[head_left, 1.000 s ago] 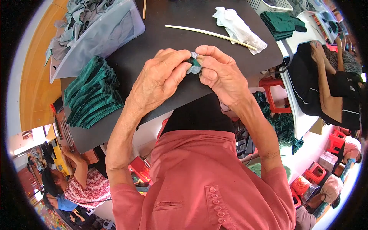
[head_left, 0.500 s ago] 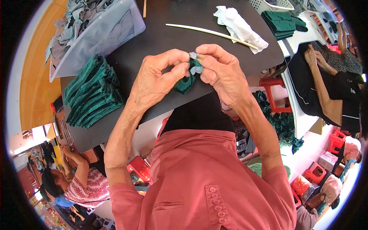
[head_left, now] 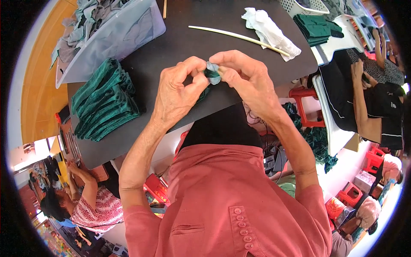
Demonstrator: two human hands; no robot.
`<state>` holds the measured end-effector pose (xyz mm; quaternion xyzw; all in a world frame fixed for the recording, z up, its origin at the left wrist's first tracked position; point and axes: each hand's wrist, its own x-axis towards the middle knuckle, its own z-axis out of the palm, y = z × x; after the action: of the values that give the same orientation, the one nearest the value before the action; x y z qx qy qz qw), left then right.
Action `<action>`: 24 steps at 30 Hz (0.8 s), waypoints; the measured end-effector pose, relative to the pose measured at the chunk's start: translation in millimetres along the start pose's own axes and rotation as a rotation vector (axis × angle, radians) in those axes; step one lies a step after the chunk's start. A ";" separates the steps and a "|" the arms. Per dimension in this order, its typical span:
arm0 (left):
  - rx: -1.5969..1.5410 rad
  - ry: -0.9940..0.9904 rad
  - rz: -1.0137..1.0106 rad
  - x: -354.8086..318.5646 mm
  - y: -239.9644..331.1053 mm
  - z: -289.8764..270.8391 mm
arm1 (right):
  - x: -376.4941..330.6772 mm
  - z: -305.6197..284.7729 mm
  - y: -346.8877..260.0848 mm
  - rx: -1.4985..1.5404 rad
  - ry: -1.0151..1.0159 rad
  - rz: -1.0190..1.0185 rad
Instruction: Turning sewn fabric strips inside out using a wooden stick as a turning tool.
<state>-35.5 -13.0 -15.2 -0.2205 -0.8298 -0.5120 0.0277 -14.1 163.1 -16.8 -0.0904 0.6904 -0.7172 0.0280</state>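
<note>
Above the dark table, my left hand (head_left: 176,92) pinches the near-left edge of a small piece of dark green velvety fabric with a pale grey-blue lining (head_left: 212,73). My right hand (head_left: 250,81) has thumb and index finger closed on its other side. The grey-blue part curls around a green middle between the fingertips. More of the green cloth hangs below, mostly behind my left hand. Left of that hand lies a stack of folded green velvet pieces (head_left: 105,103).
A translucent plastic bin (head_left: 115,43) of grey cloth stands at the far left. A long pale stick (head_left: 231,33) touches a crumpled white cloth (head_left: 272,34) on the dark table (head_left: 184,47). Green folded fabric (head_left: 314,30), a white basket (head_left: 302,7) and a red stool (head_left: 306,107) are to the right. Other people sit nearby.
Both hands have shifted slightly and the fabric has turned, so its green middle faces up more. My right fingers have spread a little, and less green cloth shows below.
</note>
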 end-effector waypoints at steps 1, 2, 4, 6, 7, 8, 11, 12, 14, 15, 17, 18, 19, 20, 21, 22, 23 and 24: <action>-0.039 -0.055 -0.038 1.6 -1.1 -1.5 | 0.1 -2.0 1.3 -0.002 -0.002 -0.001; -0.077 -0.110 -0.075 2.6 -1.8 -2.7 | 0.1 -3.7 4.2 0.015 -0.049 -0.013; -0.107 -0.129 -0.102 2.2 -3.4 -3.9 | 1.5 -8.0 6.8 0.031 -0.095 -0.025; -0.136 -0.151 -0.129 1.1 -4.2 -1.8 | 3.6 -12.3 7.5 0.113 -0.149 0.052; -0.185 -0.137 -0.083 -0.4 -4.4 0.8 | 3.4 -12.1 7.5 0.113 -0.147 0.053; -0.234 -0.124 -0.037 -1.3 -4.8 2.3 | 3.2 -11.4 7.0 0.114 -0.134 0.055; -0.186 -0.110 0.015 -1.2 -5.5 2.4 | 5.3 -7.1 4.1 0.130 -0.094 0.088; -0.186 -0.110 0.015 -1.0 -7.1 2.1 | 5.9 -5.7 3.5 0.145 -0.067 0.119; -0.223 -0.147 -0.055 -0.4 -11.6 0.3 | 9.3 -5.4 4.7 0.125 -0.079 0.143; -0.222 -0.146 -0.055 -0.7 -11.8 -1.4 | 11.7 -5.9 5.8 0.105 -0.090 0.167; -0.314 -0.195 -0.185 0.1 -11.6 -4.9 | 17.0 -10.7 16.6 0.008 -0.110 0.088; -0.314 -0.196 -0.183 1.1 -12.5 -6.9 | 19.2 -12.7 20.8 -0.089 -0.131 0.010; -0.354 -0.235 -0.172 2.3 -14.2 -9.3 | 21.1 -13.2 22.2 -0.089 -0.132 0.009; -0.395 -0.275 -0.160 3.5 -15.3 -10.6 | 22.6 -13.4 23.0 0.001 -0.156 0.005; -0.393 -0.273 -0.159 4.5 -16.1 -10.3 | 22.9 -13.2 23.0 0.092 -0.179 0.001; -0.398 -0.250 -0.205 6.1 -18.1 -9.2 | 24.0 -12.6 22.7 0.092 -0.181 0.003; -0.402 -0.226 -0.251 6.9 -19.4 -7.8 | 25.0 -11.6 22.1 0.050 -0.156 -0.009; -0.403 -0.225 -0.253 6.7 -19.7 -6.0 | 26.0 -10.3 21.7 0.009 -0.132 -0.021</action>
<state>-50.4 -23.4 -27.0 -0.1718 -0.7300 -0.6384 -0.1735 -43.2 167.9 -36.4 -0.1446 0.6828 -0.7131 0.0662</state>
